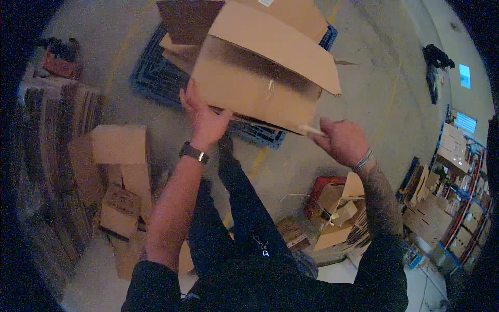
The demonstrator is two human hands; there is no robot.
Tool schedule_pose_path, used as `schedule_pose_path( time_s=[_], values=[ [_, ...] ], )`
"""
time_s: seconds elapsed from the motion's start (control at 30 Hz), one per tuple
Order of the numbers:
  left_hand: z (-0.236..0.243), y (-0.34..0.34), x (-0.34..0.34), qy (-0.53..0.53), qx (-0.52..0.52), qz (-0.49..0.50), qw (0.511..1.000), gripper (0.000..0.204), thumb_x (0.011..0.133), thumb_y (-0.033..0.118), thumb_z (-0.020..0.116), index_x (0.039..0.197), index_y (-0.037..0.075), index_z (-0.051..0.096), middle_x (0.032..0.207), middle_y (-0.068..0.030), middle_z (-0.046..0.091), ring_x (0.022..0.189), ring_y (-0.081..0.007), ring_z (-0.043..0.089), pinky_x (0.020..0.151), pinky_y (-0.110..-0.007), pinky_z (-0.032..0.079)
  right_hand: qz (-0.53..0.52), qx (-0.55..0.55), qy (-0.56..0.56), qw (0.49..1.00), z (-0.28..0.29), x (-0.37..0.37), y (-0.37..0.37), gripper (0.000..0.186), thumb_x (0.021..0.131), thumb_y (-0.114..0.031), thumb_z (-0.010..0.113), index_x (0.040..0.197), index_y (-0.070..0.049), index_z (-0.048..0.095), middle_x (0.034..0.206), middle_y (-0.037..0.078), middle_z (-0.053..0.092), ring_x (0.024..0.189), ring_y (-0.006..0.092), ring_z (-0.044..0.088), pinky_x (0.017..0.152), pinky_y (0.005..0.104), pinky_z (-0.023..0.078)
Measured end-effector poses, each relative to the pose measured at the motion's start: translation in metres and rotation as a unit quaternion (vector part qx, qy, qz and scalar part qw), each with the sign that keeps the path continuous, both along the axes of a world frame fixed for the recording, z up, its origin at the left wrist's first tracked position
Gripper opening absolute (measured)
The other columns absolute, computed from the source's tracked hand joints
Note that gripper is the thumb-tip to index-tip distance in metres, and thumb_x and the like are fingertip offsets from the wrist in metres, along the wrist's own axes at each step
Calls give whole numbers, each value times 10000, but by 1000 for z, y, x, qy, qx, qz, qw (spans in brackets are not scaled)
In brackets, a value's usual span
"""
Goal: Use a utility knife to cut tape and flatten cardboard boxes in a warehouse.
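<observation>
A: Where is the thing that the person is handling?
B: It is a large cardboard box point(254, 93), at the upper centre of the frame. It is tilted, its flaps stand open, and a blue pallet point(150, 78) shows behind and below it.
A: And how are the two hands?
B: The left hand point(207, 124) is at the lower left corner of this box. It is partly open, the fingers against the cardboard and the thumb along the lower edge. If it grips firmly, I cannot tell.
A: Then the right hand?
B: The right hand point(344, 141) is near the centre right, just beside the lower right corner of the box. It is closed around a pale narrow thing point(310, 129), which is blurred, so I cannot say its kind.
A: Do you see something on the wrists?
B: Yes, a dark watch point(194, 153) on the left one and bracelets point(363, 160) on the right one.
A: What else is around?
B: Flattened cardboard point(57, 135) is stacked at the left, with an open carton point(119, 148) near it. At the lower right is a red container point(315, 197) beside cardboard pieces, and at the far right stands a shelf rack point(474, 174).
</observation>
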State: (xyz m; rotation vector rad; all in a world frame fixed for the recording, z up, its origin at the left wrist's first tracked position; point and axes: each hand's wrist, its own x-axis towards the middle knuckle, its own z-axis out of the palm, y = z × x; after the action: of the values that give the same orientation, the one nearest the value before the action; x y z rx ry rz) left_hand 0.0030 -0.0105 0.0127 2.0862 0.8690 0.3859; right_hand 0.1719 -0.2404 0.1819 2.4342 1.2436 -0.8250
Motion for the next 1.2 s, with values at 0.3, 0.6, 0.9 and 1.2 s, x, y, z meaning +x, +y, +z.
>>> schedule_pose_path(
  time_s=[0.3, 0.6, 0.9, 1.2],
  values=[
    [19, -14, 25, 26, 136, -19, 990, 766, 782, 241, 686, 1420, 18, 325, 1495, -275, 258, 1386, -509, 185, 1146, -614, 152, -140, 294, -65, 943, -140, 16, 71, 579, 804, -607, 666, 905, -54, 530, 786, 193, 637, 678, 379, 643, 627, 484, 514],
    [-17, -19, 24, 127, 303, -321, 889, 626, 850, 164, 527, 1463, 156, 396, 1488, -130, 398, 1400, -320, 325, 1069, -625, 276, -136, 269, -35, 953, -176, 78, 61, 681, 762, -633, 688, 1018, -15, 562, 770, 193, 661, 701, 375, 663, 636, 486, 529],
    [-21, 8, 84, 196, 319, -383, 845, 340, 839, 178, 545, 1157, 66, 582, 1189, -106, 597, 1183, -253, 493, 932, -440, 402, -170, 216, 4, 961, -124, 100, 96, 790, 735, -722, 641, 1132, -43, 568, 846, 241, 680, 785, 402, 678, 695, 496, 540],
    [141, 60, 199, 175, 368, -362, 838, 267, 850, 204, 521, 1027, 49, 649, 1064, -154, 664, 992, -322, 621, 881, -603, 412, -246, 488, -19, 837, 3, 133, 58, 346, 947, -342, 550, 1023, -6, 571, 908, 265, 642, 871, 447, 634, 716, 486, 487]
  ],
)
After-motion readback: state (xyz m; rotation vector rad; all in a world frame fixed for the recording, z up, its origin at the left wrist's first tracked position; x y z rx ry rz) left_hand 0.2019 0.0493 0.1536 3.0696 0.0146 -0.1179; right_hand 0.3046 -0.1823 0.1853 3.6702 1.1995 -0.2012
